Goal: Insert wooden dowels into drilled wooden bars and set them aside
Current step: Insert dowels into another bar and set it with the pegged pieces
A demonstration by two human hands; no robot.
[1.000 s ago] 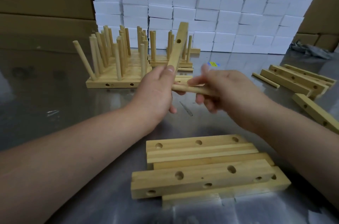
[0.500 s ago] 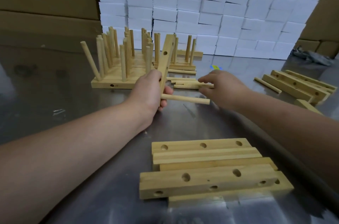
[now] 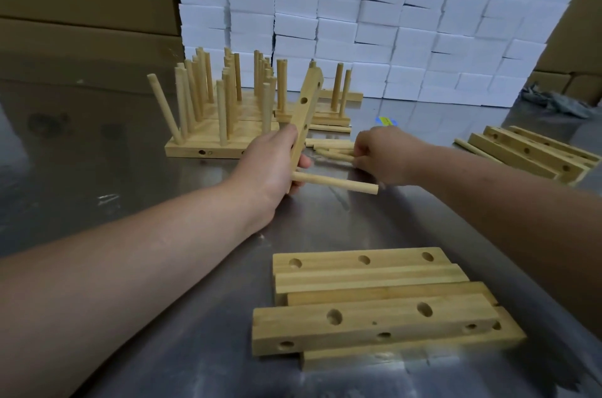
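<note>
Bar [image 3: 304, 117] upright in left hand [image 3: 272, 163]

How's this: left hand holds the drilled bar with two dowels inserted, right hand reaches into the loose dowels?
Not quite: head view shows only one dowel in the drilled bar. Left hand holds it; right hand reaches into the loose dowels.

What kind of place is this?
Probably a small factory or workshop: a shiny metal worktable, a wall of stacked white boxes, and many light wooden bars fitted with upright dowels.
</note>
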